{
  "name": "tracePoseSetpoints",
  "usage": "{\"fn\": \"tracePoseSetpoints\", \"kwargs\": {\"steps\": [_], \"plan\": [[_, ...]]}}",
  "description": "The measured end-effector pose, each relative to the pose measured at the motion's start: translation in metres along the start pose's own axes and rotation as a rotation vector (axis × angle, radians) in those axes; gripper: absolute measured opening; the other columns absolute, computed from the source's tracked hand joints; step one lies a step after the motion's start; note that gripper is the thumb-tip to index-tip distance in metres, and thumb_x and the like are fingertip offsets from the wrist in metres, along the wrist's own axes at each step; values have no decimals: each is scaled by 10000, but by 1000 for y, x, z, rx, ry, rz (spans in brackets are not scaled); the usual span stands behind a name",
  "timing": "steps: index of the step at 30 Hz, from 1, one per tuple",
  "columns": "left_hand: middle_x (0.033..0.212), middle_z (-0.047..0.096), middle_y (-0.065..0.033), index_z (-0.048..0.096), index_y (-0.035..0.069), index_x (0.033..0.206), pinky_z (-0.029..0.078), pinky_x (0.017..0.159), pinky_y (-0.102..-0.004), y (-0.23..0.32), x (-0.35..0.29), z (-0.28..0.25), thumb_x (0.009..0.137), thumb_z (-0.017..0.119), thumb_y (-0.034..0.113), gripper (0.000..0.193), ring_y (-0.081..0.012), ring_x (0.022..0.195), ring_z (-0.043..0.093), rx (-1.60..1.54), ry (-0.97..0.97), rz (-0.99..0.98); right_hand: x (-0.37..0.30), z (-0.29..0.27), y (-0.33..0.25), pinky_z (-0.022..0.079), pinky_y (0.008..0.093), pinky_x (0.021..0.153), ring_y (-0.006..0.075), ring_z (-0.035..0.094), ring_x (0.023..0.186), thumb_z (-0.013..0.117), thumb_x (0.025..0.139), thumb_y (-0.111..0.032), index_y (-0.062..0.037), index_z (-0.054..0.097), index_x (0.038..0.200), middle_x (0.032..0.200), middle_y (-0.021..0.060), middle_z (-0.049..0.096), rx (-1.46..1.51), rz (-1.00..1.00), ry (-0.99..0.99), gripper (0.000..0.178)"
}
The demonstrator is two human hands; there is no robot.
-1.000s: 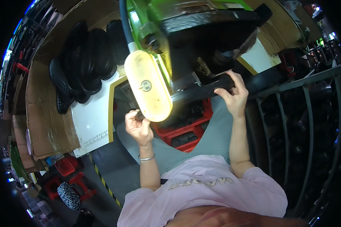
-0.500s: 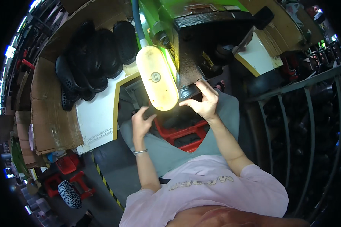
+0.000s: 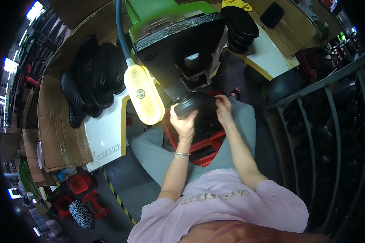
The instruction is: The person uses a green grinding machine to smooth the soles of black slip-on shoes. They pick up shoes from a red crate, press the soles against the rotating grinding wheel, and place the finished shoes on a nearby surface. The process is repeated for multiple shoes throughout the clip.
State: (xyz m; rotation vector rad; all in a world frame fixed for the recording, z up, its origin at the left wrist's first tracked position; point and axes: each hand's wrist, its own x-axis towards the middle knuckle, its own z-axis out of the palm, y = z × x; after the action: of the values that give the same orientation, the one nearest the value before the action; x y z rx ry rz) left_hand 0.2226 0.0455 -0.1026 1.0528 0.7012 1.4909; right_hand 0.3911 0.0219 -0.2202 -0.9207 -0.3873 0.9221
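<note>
A smooth, rounded black shoe [image 3: 190, 104] is held between my two hands, just under the head of a green and black machine [image 3: 178, 48]. My left hand [image 3: 183, 124] grips its near left end, thumb on the side facing me. At its right end, my right hand [image 3: 224, 110] has its fingers closed on the edge; exactly how they grip is partly hidden in shadow. The far side of the shoe is dark against the machine. Left of the hands, a lit yellow lamp [image 3: 144, 95] hangs on a grey-blue cable.
Black clogs [image 3: 95, 77] are piled on the white table [image 3: 103, 129] at left, inside cardboard walls [image 3: 63, 137]. More black shoes [image 3: 240, 30] are stacked at back right. A red basket or stool [image 3: 207, 154] stands between my knees. Metal railings [image 3: 304, 121] rise at right.
My left hand has come up and right onto the shoe, and my right hand has closed at its other end. The view has shifted, so the machine and lamp appear farther left.
</note>
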Motion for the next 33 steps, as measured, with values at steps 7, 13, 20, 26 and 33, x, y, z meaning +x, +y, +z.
{"fn": "tracePoseSetpoints", "kwargs": {"steps": [7,13,20,26,33], "plan": [[1010,626,-61,527,23,1095,497,880,-297,0,-1,-2,745,798,-27,446,-157,934,615,-84,-37,-39,-3,33,-170,424,222,700,90,506,739,881,673,-88,-46,558,872,803,-11,543,-682,-547,134,381],[1162,597,-121,523,51,1226,519,940,-510,27,-14,-28,814,736,10,466,-283,1080,602,-391,26,-162,-20,95,-213,426,247,785,106,498,813,926,593,-106,-54,502,922,860,7,510,-816,-595,-53,538],[1308,525,-120,462,66,1336,465,996,-513,60,-13,-123,839,753,210,594,-283,1178,539,-323,102,27,-59,144,-132,470,343,795,217,569,870,929,564,-188,-40,523,1001,961,106,582,-891,-443,-169,615],[1043,643,-148,571,19,1146,509,845,-400,110,-22,-77,719,793,80,485,-297,960,621,747,-390,250,-123,147,-114,359,377,1059,247,473,1220,907,608,-170,9,524,1245,1229,122,541,-473,-160,-579,765],[821,618,-122,640,20,895,473,706,-389,82,5,-62,646,832,92,323,-296,772,591,816,-425,123,-46,68,-168,446,424,1004,215,606,1014,831,731,-260,-78,589,1105,1041,48,598,135,-172,-460,481]]}}
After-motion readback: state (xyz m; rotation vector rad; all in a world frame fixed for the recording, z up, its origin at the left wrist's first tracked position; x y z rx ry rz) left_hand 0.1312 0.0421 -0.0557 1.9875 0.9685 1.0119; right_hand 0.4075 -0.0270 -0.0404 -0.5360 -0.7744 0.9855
